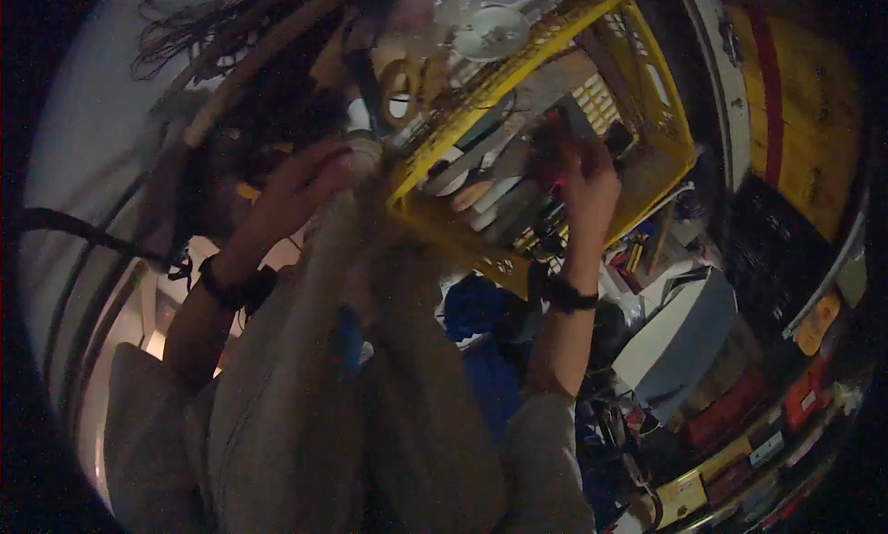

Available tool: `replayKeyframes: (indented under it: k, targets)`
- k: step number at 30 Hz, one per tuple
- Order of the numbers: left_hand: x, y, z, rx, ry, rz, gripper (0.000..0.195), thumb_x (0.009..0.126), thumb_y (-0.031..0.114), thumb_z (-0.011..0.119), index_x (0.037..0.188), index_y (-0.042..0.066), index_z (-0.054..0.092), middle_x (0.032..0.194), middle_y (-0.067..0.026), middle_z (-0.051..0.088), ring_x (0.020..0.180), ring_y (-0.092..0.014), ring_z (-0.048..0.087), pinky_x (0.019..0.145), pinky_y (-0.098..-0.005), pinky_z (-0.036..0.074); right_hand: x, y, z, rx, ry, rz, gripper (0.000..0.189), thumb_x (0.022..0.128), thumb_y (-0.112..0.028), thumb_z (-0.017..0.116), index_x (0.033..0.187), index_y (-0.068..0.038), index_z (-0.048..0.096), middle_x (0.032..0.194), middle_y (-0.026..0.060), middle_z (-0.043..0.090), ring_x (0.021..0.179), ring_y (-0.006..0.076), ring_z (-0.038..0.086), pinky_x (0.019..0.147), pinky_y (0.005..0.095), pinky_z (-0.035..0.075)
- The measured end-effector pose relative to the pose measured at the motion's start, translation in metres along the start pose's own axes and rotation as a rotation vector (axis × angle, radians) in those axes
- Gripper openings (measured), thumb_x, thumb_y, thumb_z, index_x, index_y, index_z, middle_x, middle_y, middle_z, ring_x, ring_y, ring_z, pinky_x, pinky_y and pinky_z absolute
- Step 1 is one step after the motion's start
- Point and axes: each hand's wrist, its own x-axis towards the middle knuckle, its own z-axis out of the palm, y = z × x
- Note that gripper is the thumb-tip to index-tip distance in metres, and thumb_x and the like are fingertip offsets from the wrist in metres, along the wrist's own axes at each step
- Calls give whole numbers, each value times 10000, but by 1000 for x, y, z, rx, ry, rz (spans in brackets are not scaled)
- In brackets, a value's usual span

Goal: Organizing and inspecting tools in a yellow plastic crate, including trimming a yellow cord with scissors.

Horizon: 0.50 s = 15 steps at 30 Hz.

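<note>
My right hand reaches down into a yellow plastic crate, which sits tilted in front of my knees. Its fingertips are at a dark object with red parts; blur and dim light hide whether they grip it. Under and around the hand lie mixed flat and long items, among them a pale flat piece. My left hand is outside the crate, at my bent knee. Its fingers touch the knee or something pale beside it, and their grip is unclear. Each wrist wears a dark band.
A roll of tape and a clear round plastic container are beyond the crate's far left edge. To the right are a grey-and-white box, a black case and a yellow carton. Tangled cords hang at upper left.
</note>
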Motion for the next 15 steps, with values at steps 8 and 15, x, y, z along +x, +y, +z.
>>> replayKeyframes:
  k: [8,15]
  targets:
    - [12,-24,-7,-110,-137,-64,430,1028,327,550,1355,48,528,1292,-128,572,1164,-246,573,1005,-394,462,-59,-73,-9,370,-85,1,247,937,-154,620,1148,-31,654,1121,197,690,1010,321,680,904,393,510]
    - [11,-57,1,-383,-77,53,440,978,232,617,1355,43,493,1224,-71,604,1129,-187,596,947,-331,490,-31,-114,-7,188,-13,-149,226,926,-108,608,1120,0,646,1138,195,686,1052,355,669,933,421,505]
